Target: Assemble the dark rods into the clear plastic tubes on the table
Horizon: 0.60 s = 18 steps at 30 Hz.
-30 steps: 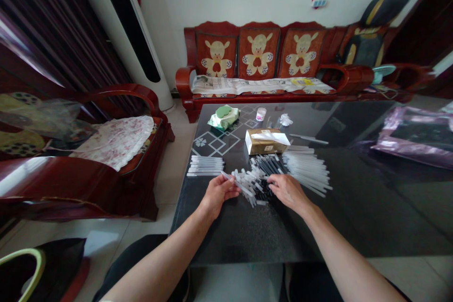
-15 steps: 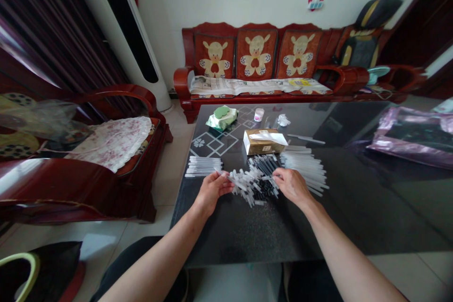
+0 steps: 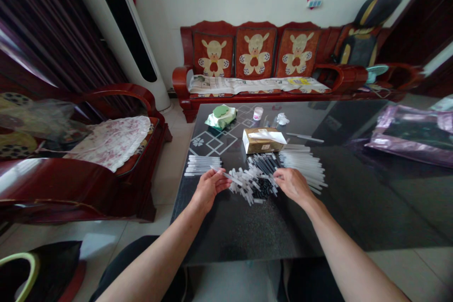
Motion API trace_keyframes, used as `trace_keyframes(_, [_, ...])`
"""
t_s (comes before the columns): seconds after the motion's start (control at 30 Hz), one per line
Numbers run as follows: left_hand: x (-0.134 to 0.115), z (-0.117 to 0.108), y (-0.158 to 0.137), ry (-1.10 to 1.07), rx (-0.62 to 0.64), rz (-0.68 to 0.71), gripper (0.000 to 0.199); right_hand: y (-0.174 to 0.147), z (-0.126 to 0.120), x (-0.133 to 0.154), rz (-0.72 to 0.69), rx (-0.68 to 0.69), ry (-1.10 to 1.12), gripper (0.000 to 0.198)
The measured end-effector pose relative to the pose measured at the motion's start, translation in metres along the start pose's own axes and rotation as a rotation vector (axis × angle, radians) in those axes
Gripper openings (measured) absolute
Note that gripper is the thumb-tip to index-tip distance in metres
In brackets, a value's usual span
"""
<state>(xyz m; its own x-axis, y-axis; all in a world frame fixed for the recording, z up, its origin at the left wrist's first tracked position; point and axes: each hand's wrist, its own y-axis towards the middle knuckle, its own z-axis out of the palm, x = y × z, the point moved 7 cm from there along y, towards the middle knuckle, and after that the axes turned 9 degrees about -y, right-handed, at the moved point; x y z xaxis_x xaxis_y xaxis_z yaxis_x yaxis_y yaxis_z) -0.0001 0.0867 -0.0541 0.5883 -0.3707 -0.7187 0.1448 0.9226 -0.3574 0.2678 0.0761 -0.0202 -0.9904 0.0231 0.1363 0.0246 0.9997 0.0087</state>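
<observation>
A slim translucent pen (image 3: 232,179) is pinched in my left hand (image 3: 208,191), its tip pointing up and left. My right hand (image 3: 292,183) has its fingertips closed at the edge of the black pen refills (image 3: 265,163); what they hold, if anything, is too small to make out. Between my hands lies a heap of whitish pen caps (image 3: 244,183), with small black plugs (image 3: 262,188) beside it. Whitish pen barrels (image 3: 306,165) are spread just beyond my right hand. A row of pens (image 3: 202,165) lies beyond my left hand.
Behind the pen parts stands a gold tissue box (image 3: 264,141). Farther back on the dark table (image 3: 354,207) are a green wipes pack (image 3: 221,117), a small cup (image 3: 258,113) and crumpled tissue (image 3: 282,119). A purple plastic bag (image 3: 414,137) lies at right.
My left hand has turned slightly, and the pen in it now shows more clearly, clear of the caps. The whitish piece by my right fingertips no longer shows.
</observation>
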Motion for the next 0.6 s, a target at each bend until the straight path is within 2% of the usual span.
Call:
trace_keyframes(0.23, [0.007, 0.005, -0.002, 0.030, 0.041, -0.022, 0.011, 0.002, 0.002, -0.011, 0.024, -0.045, 0.007, 0.018])
trace_keyframes(0.6, [0.011, 0.006, -0.004, 0.051, 0.073, -0.009, 0.021, 0.000, -0.003, 0.000, -0.015, -0.026, -0.006, 0.020])
